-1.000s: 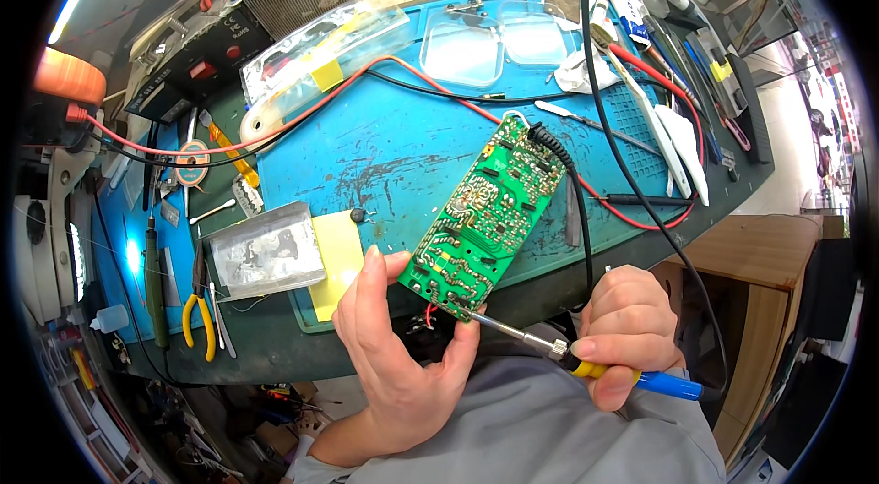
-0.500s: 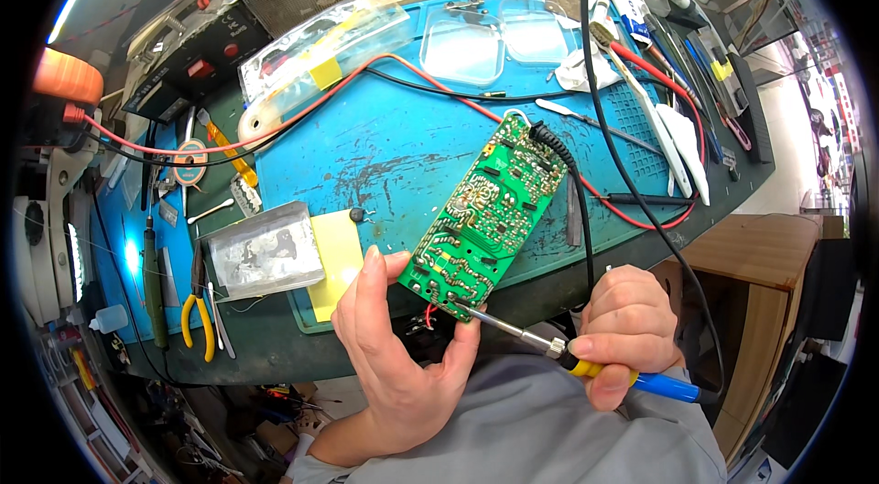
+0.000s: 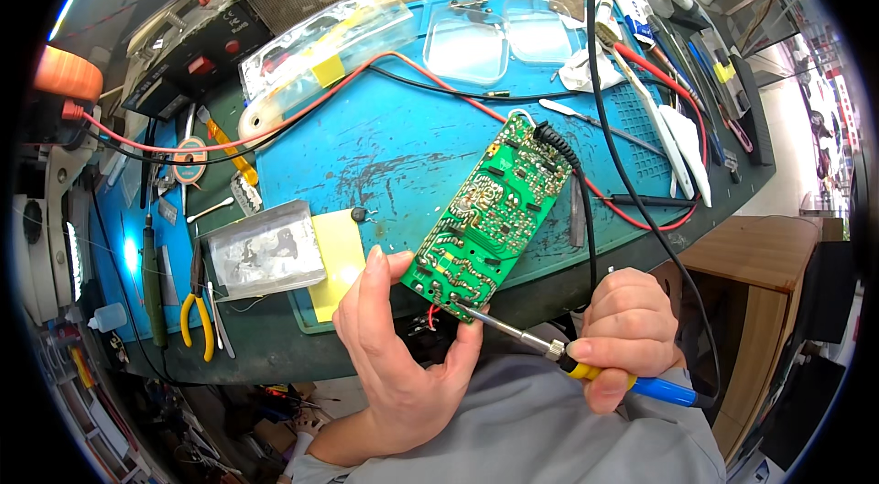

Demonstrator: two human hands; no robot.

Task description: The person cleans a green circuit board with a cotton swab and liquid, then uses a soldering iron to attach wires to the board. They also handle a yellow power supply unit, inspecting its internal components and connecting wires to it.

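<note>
I have the left hand (image 3: 396,374) gripping a green circuit board (image 3: 499,209) by its near end, between fingers and thumb, above the near edge of the blue mat (image 3: 320,168). My right hand (image 3: 627,333) is closed around a blue-and-yellow soldering iron (image 3: 586,370), its tip at the board's near end; I cannot tell whether it touches a joint. Toward the desk's (image 3: 275,351) near left corner I see yellow-handled pliers (image 3: 199,326), with a metal tray (image 3: 265,250) to their right.
</note>
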